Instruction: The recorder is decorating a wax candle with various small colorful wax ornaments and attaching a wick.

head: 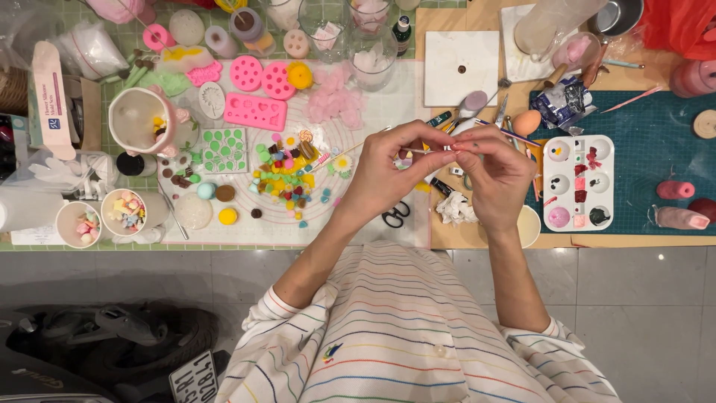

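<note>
- A thin stick [356, 148] is pinched by the fingertips of the left hand [388, 175], and a very small piece, too small to be told, is pinched at its end by the right hand [496, 175]. Both are held in the air, just above the black scissors [396, 215].
- The grip of each hand is pressed together only at the fingertips, so the small piece could slip out easily and fall on the desk [447, 237] near the scissors, or over the edge to the floor.
- If it falls to the left of the scissors, it could be lost among the small coloured beads [287, 179] on the round mat.
- The stick could be bent or snapped if the two hands are pushed against each other too hard.
- The white paint palette [579, 181], to the right of the scissors, lies near the right hand; wet colour could be touched by the wrist, judging from how close it is.
</note>
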